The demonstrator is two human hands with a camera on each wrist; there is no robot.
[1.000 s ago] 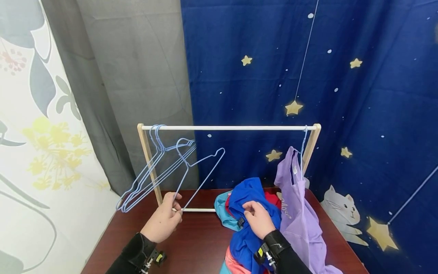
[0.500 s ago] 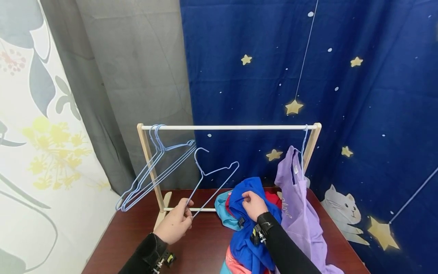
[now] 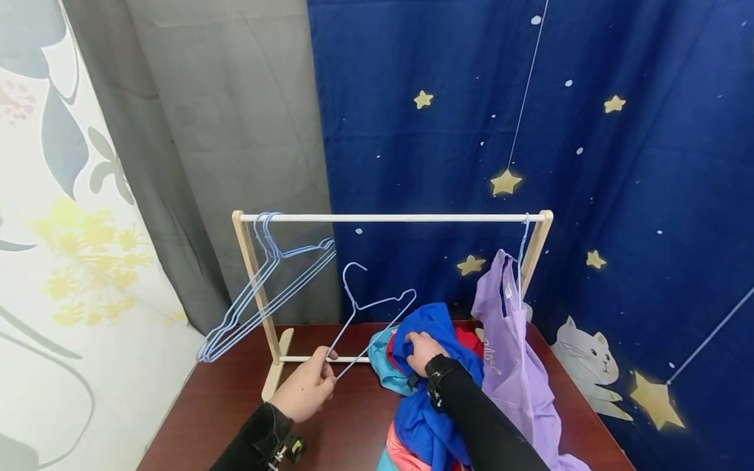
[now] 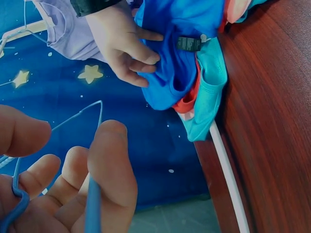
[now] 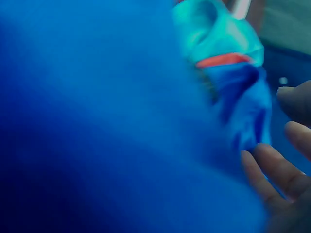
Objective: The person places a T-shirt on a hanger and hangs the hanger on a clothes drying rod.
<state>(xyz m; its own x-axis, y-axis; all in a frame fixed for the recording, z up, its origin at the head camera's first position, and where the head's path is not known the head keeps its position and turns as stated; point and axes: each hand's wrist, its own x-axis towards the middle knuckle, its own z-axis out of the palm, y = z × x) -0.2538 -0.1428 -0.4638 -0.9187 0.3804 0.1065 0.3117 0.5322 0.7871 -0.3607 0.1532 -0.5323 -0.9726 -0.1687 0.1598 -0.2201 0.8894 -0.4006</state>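
Note:
My left hand [image 3: 324, 373] pinches the lower corner of a light blue wire hanger [image 3: 379, 303], held upright just left of the clothes pile. In the left wrist view its fingers [image 4: 104, 165] curl round the hanger's wire [image 4: 92, 213]. My right hand [image 3: 414, 344] rests on top of a blue garment [image 3: 432, 405] and grips its neck edge, thumb near the black label [image 4: 188, 43]. The right wrist view is filled with blurred blue garment [image 5: 97, 121], with that hand's fingertips [image 5: 272, 170] at the fabric's edge.
A wooden rack with a white rail [image 3: 389, 218] stands on the dark wood table [image 3: 353, 425]. Several empty blue hangers [image 3: 265, 288] hang at its left end, and a purple shirt [image 3: 512, 366] at its right. Teal [image 3: 383, 373] and red clothes lie under the blue one. Curtains hang behind.
My left hand has carried the hanger rightward and lower, away from the hanging ones toward the pile. My right hand has slid farther back over the blue garment to its neck.

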